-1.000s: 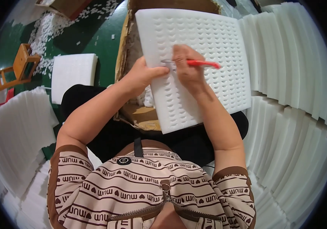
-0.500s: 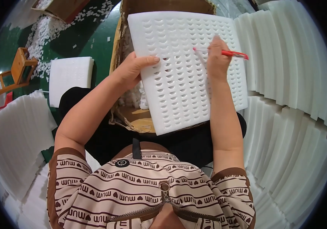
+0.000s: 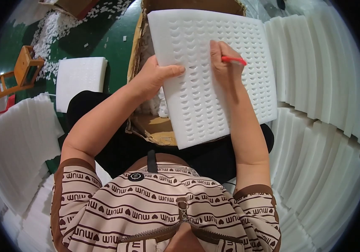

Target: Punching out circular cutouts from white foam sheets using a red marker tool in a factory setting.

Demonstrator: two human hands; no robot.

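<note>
A thick white foam sheet (image 3: pixel 199 107) with rows of curved half-moon slits lies tilted over an open cardboard box (image 3: pixel 157 124). My left hand (image 3: pixel 157 76) grips the sheet's left edge, thumb on top and the other fingers out of sight beneath. Over the upper middle of the sheet, my right hand (image 3: pixel 227 69) is closed around a red pen-like tool (image 3: pixel 235 61). Its red end sticks out to the right of the fist; the working tip is hidden by the fingers. Small white foam pieces (image 3: pixel 163 105) show inside the box beside the sheet.
Tall stacks of white foam sheets stand on the right (image 3: pixel 314 71) and on the left (image 3: pixel 18 147). Another foam sheet (image 3: pixel 80 82) lies on the green floor, near a small wooden chair (image 3: pixel 22 69). Foam scraps (image 3: pixel 47 40) are scattered below another cardboard box (image 3: pixel 73 6).
My right hand has moved left across the sheet with the red tool, whose thin tip no longer shows. My left hand keeps its grip. The whole view has shifted slightly.
</note>
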